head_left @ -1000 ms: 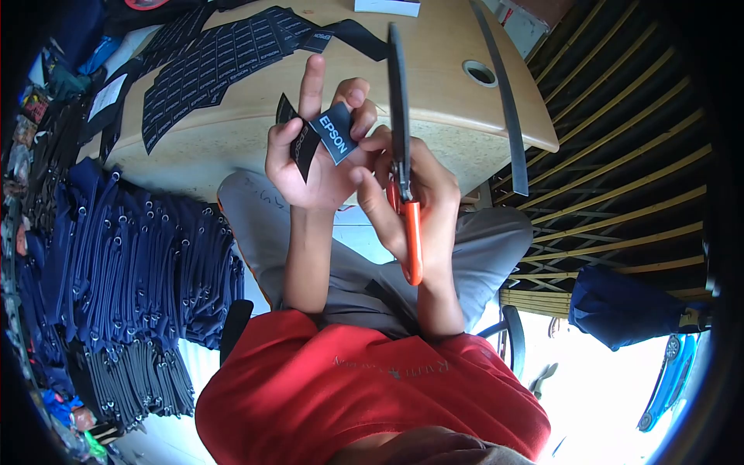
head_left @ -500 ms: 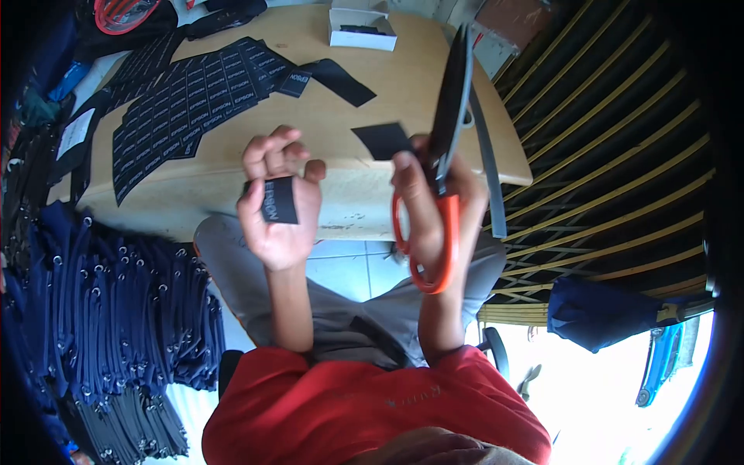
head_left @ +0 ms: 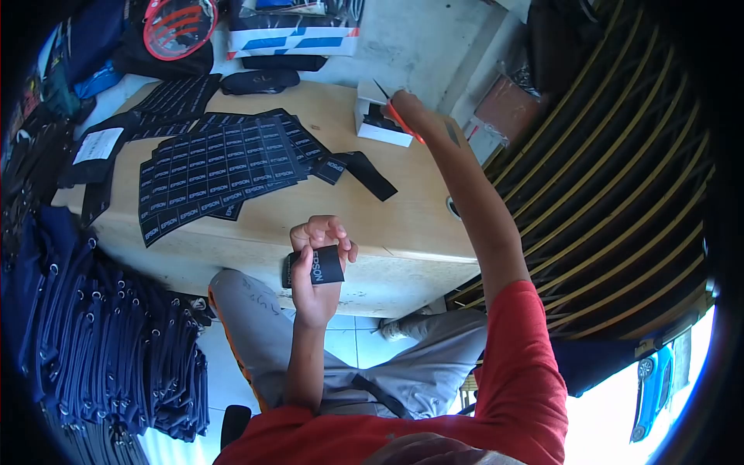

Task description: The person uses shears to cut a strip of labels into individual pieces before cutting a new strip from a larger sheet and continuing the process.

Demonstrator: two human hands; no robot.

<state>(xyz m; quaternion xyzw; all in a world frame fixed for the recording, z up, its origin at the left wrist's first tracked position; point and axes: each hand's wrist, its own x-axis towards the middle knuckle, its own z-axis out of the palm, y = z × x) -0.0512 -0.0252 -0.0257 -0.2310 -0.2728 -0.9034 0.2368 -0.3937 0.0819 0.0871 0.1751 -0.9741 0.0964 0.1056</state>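
Observation:
My left hand [head_left: 314, 291], palm up with curled fingers, holds a black EPSON label [head_left: 328, 266] under its thumb. Another dark piece shows at the outer side of that thumb. At the back of the table, my right hand [head_left: 412, 112] is over the small white box [head_left: 385, 136]. The orange-handled scissors [head_left: 401, 120] are in that hand, blades pointing up and left. Dark pieces show inside the box, partly hidden by the hand. Printed EPSON sheets [head_left: 221, 167] lie on the table to the left, beside a plain black strip [head_left: 370, 177].
Dark blue straps with metal rings [head_left: 116, 333] hang in a thick bundle at left. A black pouch [head_left: 260, 81] and a red-rimmed item [head_left: 180, 29] sit behind the wooden table [head_left: 434, 217]. A folding metal gate [head_left: 604, 186] stands on the right.
My right hand has moved forward with the scissors, from in front of me to the white box. The black piece in its fingers no longer shows. The view has shifted.

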